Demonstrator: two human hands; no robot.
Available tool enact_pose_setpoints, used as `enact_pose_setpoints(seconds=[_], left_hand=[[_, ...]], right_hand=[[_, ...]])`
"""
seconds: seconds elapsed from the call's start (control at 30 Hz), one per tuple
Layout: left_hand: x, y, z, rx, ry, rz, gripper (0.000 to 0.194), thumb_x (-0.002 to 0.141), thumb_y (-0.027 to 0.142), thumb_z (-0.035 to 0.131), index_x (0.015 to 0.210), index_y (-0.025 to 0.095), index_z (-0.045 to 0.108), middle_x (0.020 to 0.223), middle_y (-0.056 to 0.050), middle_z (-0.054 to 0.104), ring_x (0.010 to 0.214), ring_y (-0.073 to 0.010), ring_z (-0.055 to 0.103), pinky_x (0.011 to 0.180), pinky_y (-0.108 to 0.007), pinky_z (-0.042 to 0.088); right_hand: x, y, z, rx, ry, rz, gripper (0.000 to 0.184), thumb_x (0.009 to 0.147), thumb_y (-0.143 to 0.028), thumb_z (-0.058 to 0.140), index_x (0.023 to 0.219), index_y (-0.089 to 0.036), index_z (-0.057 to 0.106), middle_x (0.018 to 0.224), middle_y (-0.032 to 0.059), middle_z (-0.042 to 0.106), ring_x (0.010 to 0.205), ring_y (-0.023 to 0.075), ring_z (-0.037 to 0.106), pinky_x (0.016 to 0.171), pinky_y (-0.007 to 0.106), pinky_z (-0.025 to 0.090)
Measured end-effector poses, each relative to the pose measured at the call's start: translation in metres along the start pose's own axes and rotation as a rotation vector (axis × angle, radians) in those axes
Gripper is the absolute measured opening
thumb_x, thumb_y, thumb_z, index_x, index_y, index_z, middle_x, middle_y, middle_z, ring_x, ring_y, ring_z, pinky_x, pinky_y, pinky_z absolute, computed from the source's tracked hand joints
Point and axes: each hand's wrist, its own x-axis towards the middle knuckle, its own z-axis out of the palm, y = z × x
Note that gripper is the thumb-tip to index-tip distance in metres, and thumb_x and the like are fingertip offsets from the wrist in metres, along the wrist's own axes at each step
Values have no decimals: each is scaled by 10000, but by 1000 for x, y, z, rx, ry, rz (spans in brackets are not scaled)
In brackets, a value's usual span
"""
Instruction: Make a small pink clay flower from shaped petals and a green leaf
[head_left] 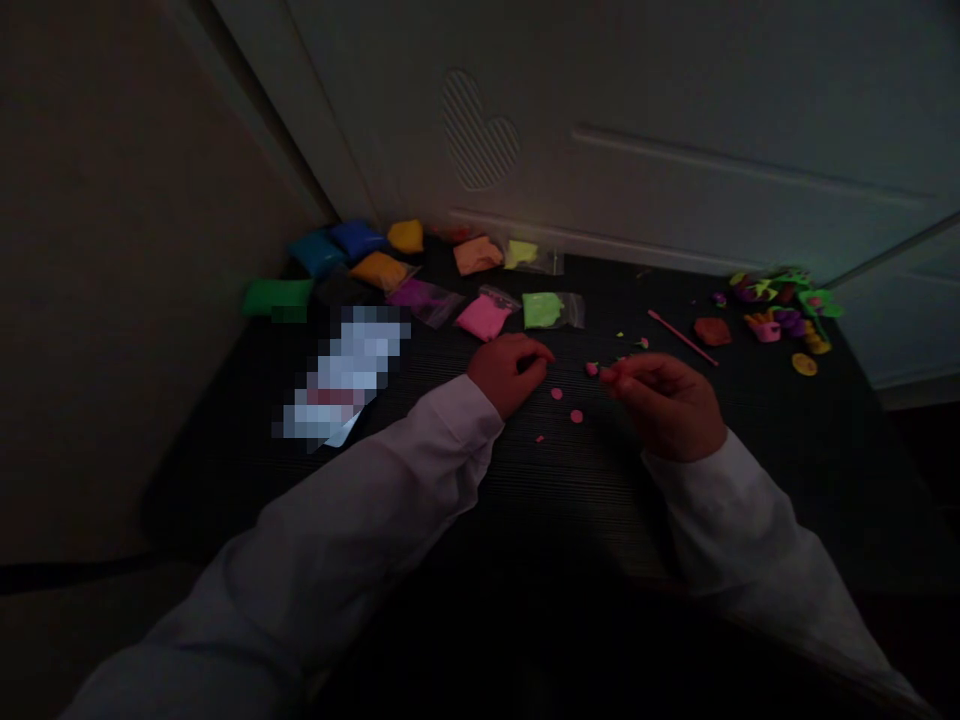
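My left hand (511, 374) rests on the dark table with fingers loosely curled. A gap shows between thumb and forefinger, and I see nothing held there. My right hand (667, 400) pinches a small piece of pink clay (607, 374) between thumb and fingertips; its shape is hard to make out in the dim light. Two flat pink clay discs (556, 394) (576, 416) lie between the hands, with a pink scrap (540, 438) nearer me. Just beyond my right fingertips are a small pink-and-green clay piece (592, 369) and another such piece (643, 344).
Bags of coloured clay, such as pink (484, 315), light green (543, 309) and blue (358, 239), line the back and left. A lit, blurred phone (345, 380) lies left. Rightward are a pink stick tool (682, 337), a red lump (712, 331) and clay figures (787, 315).
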Motion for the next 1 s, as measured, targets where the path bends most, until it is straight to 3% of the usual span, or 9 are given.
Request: enact_pose_setpoints(seconds=[0.1,0.2,0.43,0.6,0.7,0.87,1.0], left_hand=[[0,-1,0,-2,-3,1,187,729,199,466,808,156,630,782,-26,610,741,-123,542,671,-258,423],[-1,-2,0,-2,1,5,189,731,199,464,809,156,630,786,-29,612,752,-125,544,677,-259,424],[-1,-1,1,-20,7,-1,181,728,191,467,802,158,629,777,-26,610,725,-117,540,665,-258,425],[-1,-2,1,-19,9,2,185,730,192,465,809,157,629,785,-26,609,736,-117,541,670,-256,424],[-1,-1,1,-5,5,1,187,734,193,462,814,157,627,790,-28,612,739,-119,541,675,-261,426],[-1,-1,1,-5,8,9,183,732,191,464,809,156,626,779,-28,612,743,-121,541,675,-261,427],[-1,-3,1,5,6,17,184,735,197,461,806,162,628,761,-23,605,718,-117,538,662,-260,423]], right_hand=[[-1,-3,-1,82,-49,45,174,665,-345,611,820,-271,581,737,-27,645,628,128,585,630,346,486],[-1,-7,-2,160,-78,60,141,677,-394,586,740,-271,560,637,-39,605,522,109,532,565,329,463],[2,-14,-1,202,-63,54,396,533,-548,614,569,-246,360,408,-82,311,374,83,309,431,269,328],[1,-15,-2,121,-40,45,336,588,-542,567,653,-267,385,510,-60,364,417,89,297,475,296,322],[-1,-15,-3,65,-2,40,306,673,-583,451,666,-278,422,516,-44,365,403,94,301,464,298,304],[0,-14,-5,-111,-24,23,477,783,-594,72,722,-302,444,446,-40,279,369,118,269,465,317,312],[1,-12,-8,-201,-63,-52,515,755,-630,34,772,-324,448,436,-48,232,364,126,257,453,306,306]])
